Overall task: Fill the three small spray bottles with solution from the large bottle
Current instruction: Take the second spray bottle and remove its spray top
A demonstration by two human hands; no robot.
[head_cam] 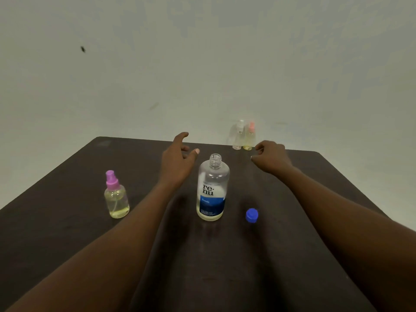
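Observation:
The large clear bottle (212, 190) with a blue and white label stands uncapped in the middle of the dark table (67, 221), holding a little yellowish liquid at its bottom. Its blue cap (252, 215) lies to its right. A small spray bottle with a purple top (116, 195) stands to the left, mostly full of yellowish liquid. Two more small spray bottles stand at the far edge: one with a white top (239, 136) and one with a pink top (249, 137). My left hand (179, 158) hovers empty behind the large bottle, fingers spread. My right hand (271, 156) reaches near the far pair, fingers loosely curled, holding nothing.
A pale wall (202, 64) rises just behind the table's far edge. The table's right edge runs diagonally close to my right forearm.

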